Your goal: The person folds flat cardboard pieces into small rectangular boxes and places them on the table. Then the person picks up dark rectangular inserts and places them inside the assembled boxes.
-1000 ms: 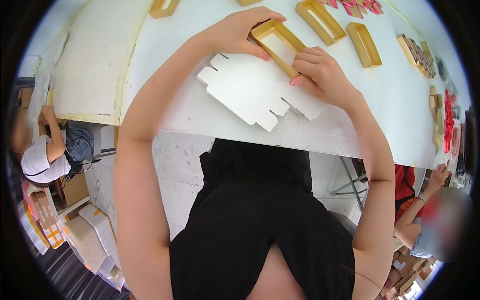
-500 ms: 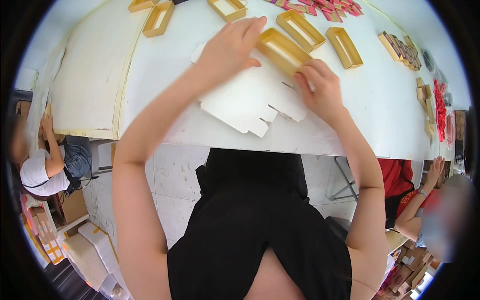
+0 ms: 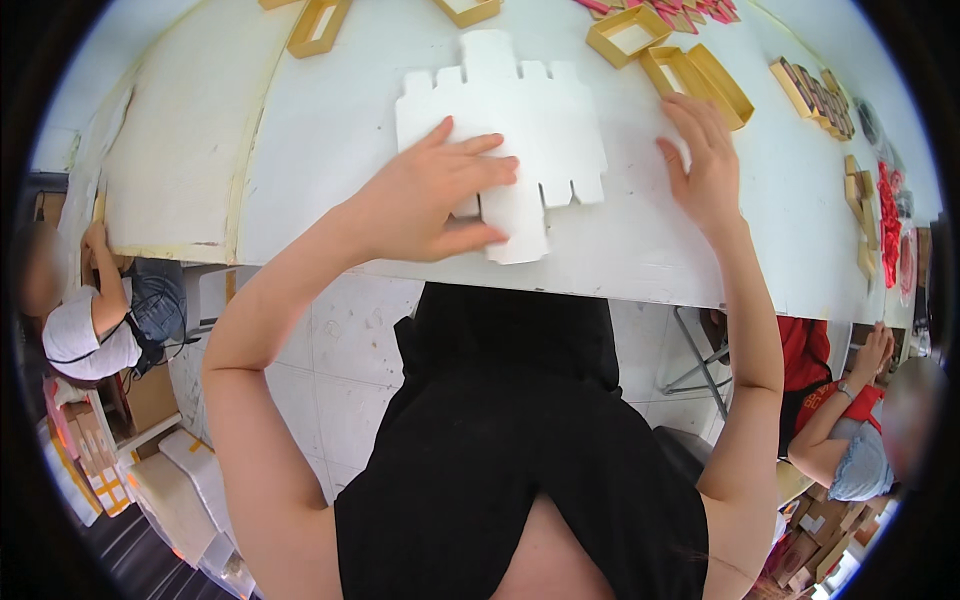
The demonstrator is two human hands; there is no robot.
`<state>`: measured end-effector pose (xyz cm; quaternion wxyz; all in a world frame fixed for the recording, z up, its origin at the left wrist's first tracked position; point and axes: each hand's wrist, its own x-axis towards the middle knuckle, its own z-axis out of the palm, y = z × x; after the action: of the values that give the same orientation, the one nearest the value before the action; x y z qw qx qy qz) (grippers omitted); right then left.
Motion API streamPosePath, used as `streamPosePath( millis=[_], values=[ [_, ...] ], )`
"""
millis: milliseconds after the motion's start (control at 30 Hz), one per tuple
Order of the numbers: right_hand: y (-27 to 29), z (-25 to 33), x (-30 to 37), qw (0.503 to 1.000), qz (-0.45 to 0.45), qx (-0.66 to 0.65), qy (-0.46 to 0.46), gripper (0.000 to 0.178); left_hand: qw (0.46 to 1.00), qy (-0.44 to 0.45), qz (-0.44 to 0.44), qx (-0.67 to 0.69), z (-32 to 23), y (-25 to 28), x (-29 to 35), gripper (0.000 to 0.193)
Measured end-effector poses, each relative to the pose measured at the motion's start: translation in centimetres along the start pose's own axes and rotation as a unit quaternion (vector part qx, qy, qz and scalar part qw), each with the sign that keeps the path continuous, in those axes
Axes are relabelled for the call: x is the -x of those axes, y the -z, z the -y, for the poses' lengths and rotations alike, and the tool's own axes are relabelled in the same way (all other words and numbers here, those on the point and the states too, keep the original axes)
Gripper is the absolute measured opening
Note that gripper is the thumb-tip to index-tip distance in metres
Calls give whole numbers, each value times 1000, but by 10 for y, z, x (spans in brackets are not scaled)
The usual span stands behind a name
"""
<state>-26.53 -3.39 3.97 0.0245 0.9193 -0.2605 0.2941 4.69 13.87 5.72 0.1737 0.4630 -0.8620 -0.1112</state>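
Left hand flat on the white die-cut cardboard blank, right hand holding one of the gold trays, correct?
Not quite. The left hand does press the white die-cut cardboard blank, but the right hand lies empty on the white table, short of the gold trays. The head view shows this.

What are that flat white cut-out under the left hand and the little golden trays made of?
White cut-out: apparently thin matte card, lying flat with die-cut tabs and notches. Golden trays: probably stiff paperboard with a dull gold-tan finish and thin upright walls; the exact covering can't be told.

Left hand [image 3: 432, 200] — palm down, fingers spread toward 3 o'clock, forearm bare and bent at the elbow; right hand [image 3: 700, 160] — flat, fingers pointing to 12 o'clock, arm extended.
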Motion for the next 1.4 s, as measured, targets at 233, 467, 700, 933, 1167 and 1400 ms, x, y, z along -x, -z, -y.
streamPosePath(
  millis=[233,467,700,933,1167,1400],
  values=[
    [-5,58,-27,960,203,-134,140,62,986,111,-73,-98,-57,-26,-28,65],
    [-12,62,-20,947,221,-212,100,54,984,162,67,14,-33,-2,-21,59],
    [-6,72,-26,942,238,-235,41,48,991,132,13,-27,-40,-11,-14,60],
    [2,85,-31,949,241,-198,46,34,987,140,32,77,-17,10,-11,48],
    [-4,99,-48,923,240,-231,-192,19,954,226,-169,102,-25,-2,-9,19],
    [-44,103,-32,978,-3,-105,179,30,959,173,-223,-1,-9,-17,-11,8]
  ],
)
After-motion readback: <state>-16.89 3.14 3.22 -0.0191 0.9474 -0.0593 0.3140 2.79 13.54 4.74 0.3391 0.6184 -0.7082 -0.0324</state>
